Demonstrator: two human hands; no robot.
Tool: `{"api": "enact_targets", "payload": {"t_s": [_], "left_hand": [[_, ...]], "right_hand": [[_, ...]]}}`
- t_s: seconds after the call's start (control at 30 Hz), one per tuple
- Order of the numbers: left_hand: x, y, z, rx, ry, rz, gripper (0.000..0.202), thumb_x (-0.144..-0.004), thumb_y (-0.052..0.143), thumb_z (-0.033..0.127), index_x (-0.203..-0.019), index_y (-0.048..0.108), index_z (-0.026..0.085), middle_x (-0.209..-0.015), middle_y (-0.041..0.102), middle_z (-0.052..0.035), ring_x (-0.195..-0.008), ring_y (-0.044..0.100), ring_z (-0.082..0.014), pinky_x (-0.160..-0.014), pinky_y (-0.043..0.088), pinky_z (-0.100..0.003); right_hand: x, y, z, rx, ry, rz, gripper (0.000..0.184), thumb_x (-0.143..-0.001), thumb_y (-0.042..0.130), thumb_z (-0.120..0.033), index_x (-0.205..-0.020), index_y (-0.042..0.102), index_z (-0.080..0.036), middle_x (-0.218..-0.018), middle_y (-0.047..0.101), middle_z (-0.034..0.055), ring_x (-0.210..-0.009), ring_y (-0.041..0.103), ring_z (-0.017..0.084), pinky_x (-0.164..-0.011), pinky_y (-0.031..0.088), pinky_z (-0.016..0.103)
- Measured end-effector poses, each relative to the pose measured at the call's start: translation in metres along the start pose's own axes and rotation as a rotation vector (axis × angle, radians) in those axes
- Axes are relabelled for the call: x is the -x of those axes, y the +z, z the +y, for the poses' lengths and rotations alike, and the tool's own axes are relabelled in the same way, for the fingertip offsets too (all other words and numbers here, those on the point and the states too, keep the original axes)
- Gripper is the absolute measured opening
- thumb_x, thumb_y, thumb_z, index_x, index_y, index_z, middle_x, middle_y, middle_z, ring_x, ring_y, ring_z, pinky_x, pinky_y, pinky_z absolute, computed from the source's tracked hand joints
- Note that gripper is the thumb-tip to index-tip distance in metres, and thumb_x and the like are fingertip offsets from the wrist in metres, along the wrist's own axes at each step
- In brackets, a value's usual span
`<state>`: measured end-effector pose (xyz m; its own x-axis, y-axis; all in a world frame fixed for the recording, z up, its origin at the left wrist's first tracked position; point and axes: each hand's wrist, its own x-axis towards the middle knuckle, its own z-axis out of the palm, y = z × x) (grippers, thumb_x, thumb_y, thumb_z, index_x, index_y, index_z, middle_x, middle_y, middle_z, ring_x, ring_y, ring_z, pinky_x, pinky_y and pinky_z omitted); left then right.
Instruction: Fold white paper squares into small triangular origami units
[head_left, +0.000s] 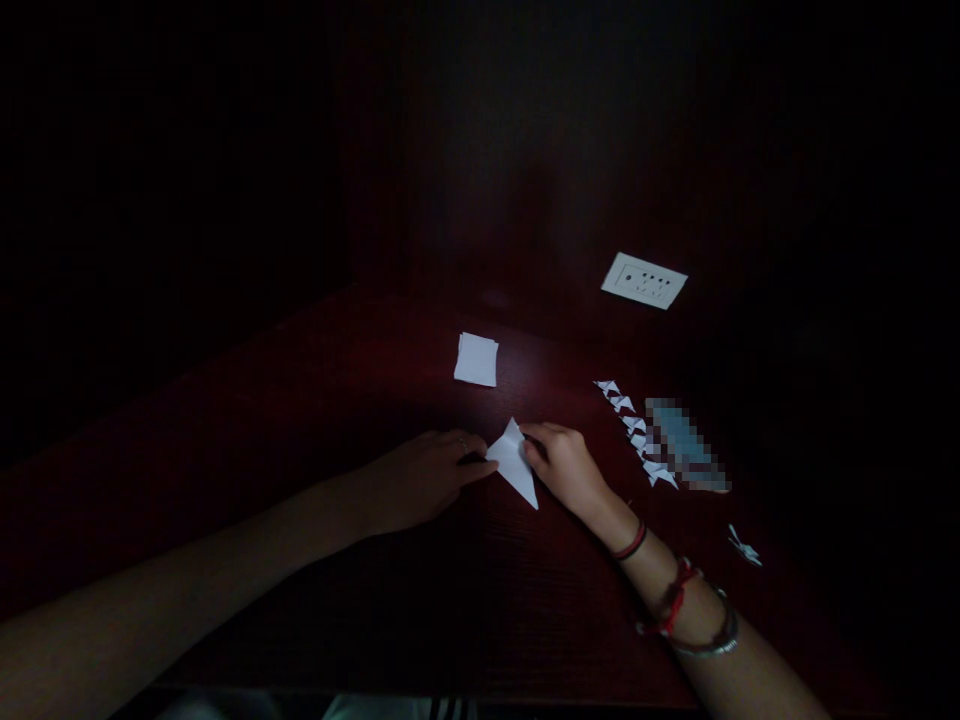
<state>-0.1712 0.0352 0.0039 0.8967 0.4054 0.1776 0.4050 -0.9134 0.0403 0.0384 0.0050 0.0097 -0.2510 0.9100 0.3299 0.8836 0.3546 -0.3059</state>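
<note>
The left hand (431,475) is touching the left corner of a folded white paper (514,462), thumb and forefinger parted; the right hand (564,462) is meeting its right edge with curled fingers. Whether either is pinching cannot be told. The paper is lying on the dark red table (375,380), nearer the person than the stack of square sheets (476,360).

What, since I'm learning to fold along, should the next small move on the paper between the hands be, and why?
Probably the right hand should press along the right edge of the paper while the left hand steadies it: fingers of both hands are at its sides, and its shape is pointed, unlike the square stack beyond.
</note>
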Motion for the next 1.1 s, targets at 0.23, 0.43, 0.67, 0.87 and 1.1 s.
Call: {"api": "enact_targets", "payload": {"t_s": [0.23,0.43,0.67,0.87,1.1], "left_hand": [[0.002,-0.002,-0.001,0.011,0.01,-0.013,0.044,-0.081,0.038,0.012,-0.123,0.038,0.028,-0.124,0.041,-0.0044,-0.109,0.039,-0.0207,-0.088,0.031,-0.034],[0.002,-0.006,-0.001,-0.001,0.021,-0.033,0.046,-0.08,0.039,0.013,-0.125,0.035,0.026,-0.125,0.04,-0.0049,-0.111,0.037,-0.022,-0.088,0.03,-0.035],[0.002,-0.008,-0.001,0.01,0.023,-0.024,0.045,-0.081,0.039,0.014,-0.124,0.036,0.026,-0.123,0.04,-0.0066,-0.109,0.037,-0.0234,-0.087,0.03,-0.037],[0.004,-0.009,-0.001,0.036,0.027,0.014,0.049,-0.078,0.04,0.012,-0.124,0.035,0.028,-0.116,0.04,-0.006,-0.102,0.039,-0.0216,-0.085,0.032,-0.035],[0.002,-0.01,0.0,0.042,0.017,0.048,0.052,-0.075,0.039,0.008,-0.123,0.036,0.028,-0.108,0.039,-0.0085,-0.096,0.039,-0.0217,-0.079,0.035,-0.034]], "right_hand": [[-0.006,0.004,0.0,0.02,0.077,0.048,0.026,-0.076,0.048,-0.017,-0.099,0.06,-0.017,-0.086,0.063,0.0048,-0.076,0.057,0.014,-0.072,0.042,0.024],[-0.012,0.008,0.002,0.02,0.025,0.08,0.019,-0.078,0.046,-0.017,-0.085,0.064,-0.017,-0.078,0.061,0.004,-0.071,0.055,0.013,-0.067,0.041,0.022],[-0.018,0.012,0.003,-0.002,-0.007,0.102,0.016,-0.077,0.048,-0.014,-0.082,0.063,-0.016,-0.076,0.06,0.0036,-0.071,0.054,0.013,-0.067,0.042,0.023],[-0.011,0.01,0.0,0.018,-0.274,0.039,0.021,-0.077,0.048,-0.012,-0.09,0.063,-0.019,-0.082,0.056,0.0045,-0.08,0.05,0.014,-0.073,0.042,0.026],[-0.009,0.004,-0.008,0.195,-0.395,-0.067,0.022,-0.083,0.041,-0.017,-0.096,0.059,-0.014,-0.089,0.053,0.0082,-0.087,0.046,0.017,-0.074,0.043,0.028]]}}
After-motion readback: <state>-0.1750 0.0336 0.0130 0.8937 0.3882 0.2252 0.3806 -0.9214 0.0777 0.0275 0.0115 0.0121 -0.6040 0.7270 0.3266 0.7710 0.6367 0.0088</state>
